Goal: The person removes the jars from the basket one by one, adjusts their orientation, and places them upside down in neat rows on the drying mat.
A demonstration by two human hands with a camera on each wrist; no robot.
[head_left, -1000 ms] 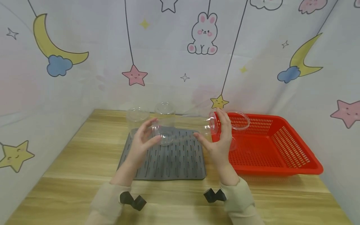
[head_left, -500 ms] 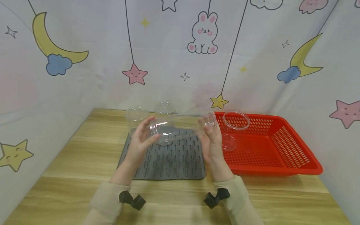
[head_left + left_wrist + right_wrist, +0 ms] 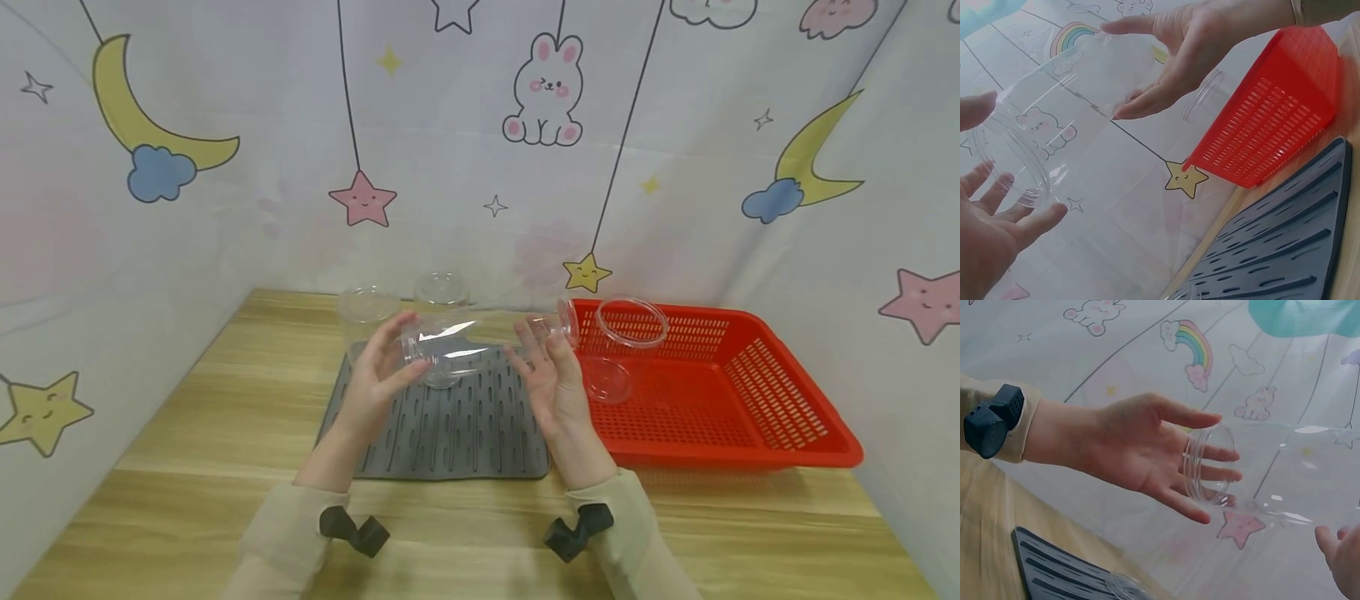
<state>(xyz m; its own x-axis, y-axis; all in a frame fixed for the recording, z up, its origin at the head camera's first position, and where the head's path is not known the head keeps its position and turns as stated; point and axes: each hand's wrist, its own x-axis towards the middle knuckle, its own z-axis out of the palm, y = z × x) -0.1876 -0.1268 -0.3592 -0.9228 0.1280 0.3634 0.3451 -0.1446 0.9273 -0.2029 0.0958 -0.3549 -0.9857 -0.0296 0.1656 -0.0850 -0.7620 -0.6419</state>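
A clear plastic jar (image 3: 457, 343) is held on its side above a grey ridged mat (image 3: 465, 442). My left hand (image 3: 372, 379) grips its left end, thumb in front and fingers behind. In the left wrist view, that hand (image 3: 991, 231) sits around the ringed end of the jar (image 3: 1054, 125). My right hand (image 3: 555, 387) is at the other end, palm turned up and fingers spread. The right wrist view has the straight fingers of my right hand (image 3: 1129, 447) behind the ringed end of the jar (image 3: 1279, 462), thumb along its upper edge.
Two clear containers stand upright at the back: a left one (image 3: 367, 310) and a right one (image 3: 442, 292). The red basket (image 3: 750, 457) on the right contains another clear container (image 3: 632, 323). A patterned curtain (image 3: 450, 150) rises behind the wooden table (image 3: 187, 433).
My right hand has shifted left and turned from gripping the jar's right end, thumb in front, to palm up with fingers spread. My left hand keeps its hold, nearly still.
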